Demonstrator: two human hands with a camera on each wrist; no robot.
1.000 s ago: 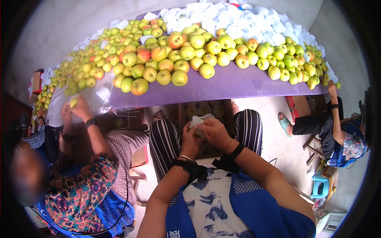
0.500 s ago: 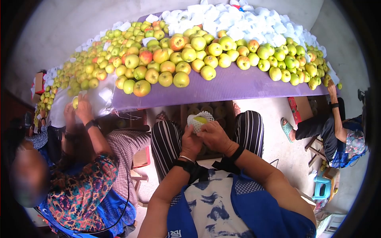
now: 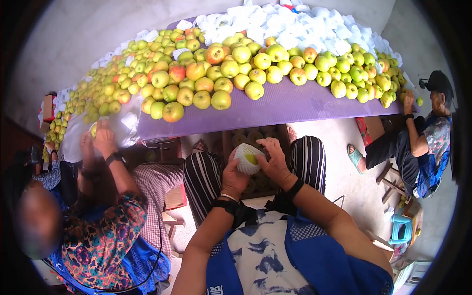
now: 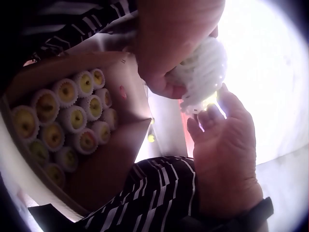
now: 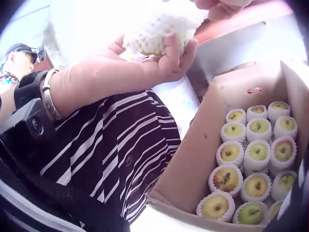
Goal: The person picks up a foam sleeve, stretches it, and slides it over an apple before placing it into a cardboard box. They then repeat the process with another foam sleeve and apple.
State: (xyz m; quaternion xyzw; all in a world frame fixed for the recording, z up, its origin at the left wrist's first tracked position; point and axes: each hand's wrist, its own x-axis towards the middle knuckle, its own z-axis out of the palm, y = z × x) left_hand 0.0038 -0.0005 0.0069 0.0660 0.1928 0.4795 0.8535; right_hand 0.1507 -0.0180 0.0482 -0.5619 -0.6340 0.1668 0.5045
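Observation:
A yellow-green apple (image 3: 251,159) sits in a white foam net (image 3: 244,163), with a patch of its skin showing through the net's opening. My left hand (image 3: 235,178) holds it from the left and below. Its fingers (image 5: 173,54) curl round the net in the right wrist view. On the other side is my right hand (image 3: 276,164), its thumb and forefinger spread at the net's edge. In the left wrist view, the right hand (image 4: 223,145) has its fingertips right by the net's lower end. Below both hands, a cardboard box (image 5: 193,169) holds several netted apples (image 5: 256,152) in rows.
A purple-topped table (image 3: 275,105) ahead bears a large heap of apples (image 3: 196,71) and a pile of white foam nets (image 3: 295,29). One person (image 3: 105,231) sits close on my left, another (image 3: 425,137) at the right end. A blue stool (image 3: 400,230) stands at right.
The net, bunched at my fingers before, now surrounds most of the apple. My right hand has loosened and spread its fingers. At right, the other person's head has come into view.

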